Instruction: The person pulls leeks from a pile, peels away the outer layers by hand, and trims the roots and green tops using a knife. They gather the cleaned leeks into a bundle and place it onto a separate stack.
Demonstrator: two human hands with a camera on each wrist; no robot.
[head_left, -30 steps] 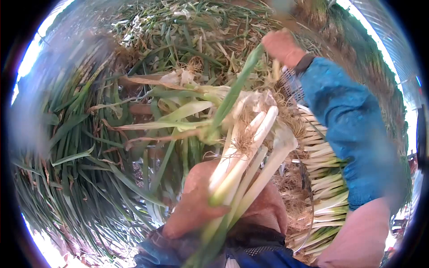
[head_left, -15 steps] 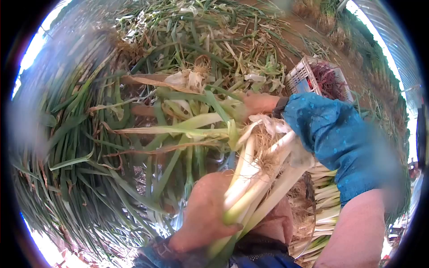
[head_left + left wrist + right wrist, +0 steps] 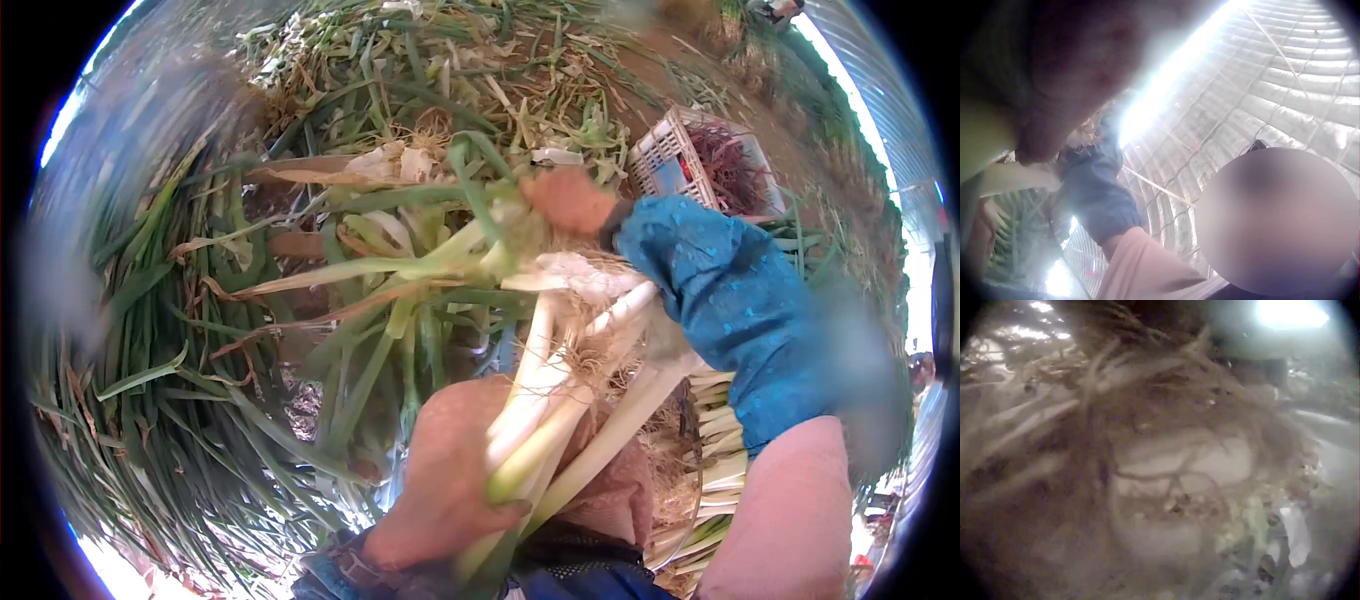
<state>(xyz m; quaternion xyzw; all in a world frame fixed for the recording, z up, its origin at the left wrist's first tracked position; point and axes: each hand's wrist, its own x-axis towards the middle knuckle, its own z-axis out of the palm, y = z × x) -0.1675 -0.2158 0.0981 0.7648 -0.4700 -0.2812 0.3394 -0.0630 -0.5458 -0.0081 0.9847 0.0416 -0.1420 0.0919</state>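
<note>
My left hand [image 3: 445, 485] grips a bundle of green onions [image 3: 560, 390] by the white stalks, with the hairy roots [image 3: 590, 345] pointing away from me. My right hand [image 3: 568, 200], in a blue sleeve [image 3: 720, 290], is at the root end and pinches a loose green outer leaf [image 3: 478, 175] that curls away from the bundle. The right wrist view is filled by blurred roots and a white bulb end [image 3: 1179, 469]. In the left wrist view my left hand [image 3: 1054, 69] is a dark close blur, with the blue sleeve [image 3: 1094, 194] behind it.
Long green onion leaves [image 3: 170, 330] and trimmings cover the ground ahead and to the left. A white plastic crate [image 3: 668, 150] with reddish contents stands at the upper right. Cleaned white onions [image 3: 720, 470] lie stacked at the right. A curved greenhouse roof [image 3: 1260, 81] is overhead.
My right hand came down from the upper right to the root end of the bundle, then shifted up and left with a green leaf. The left hand keeps its hold.
</note>
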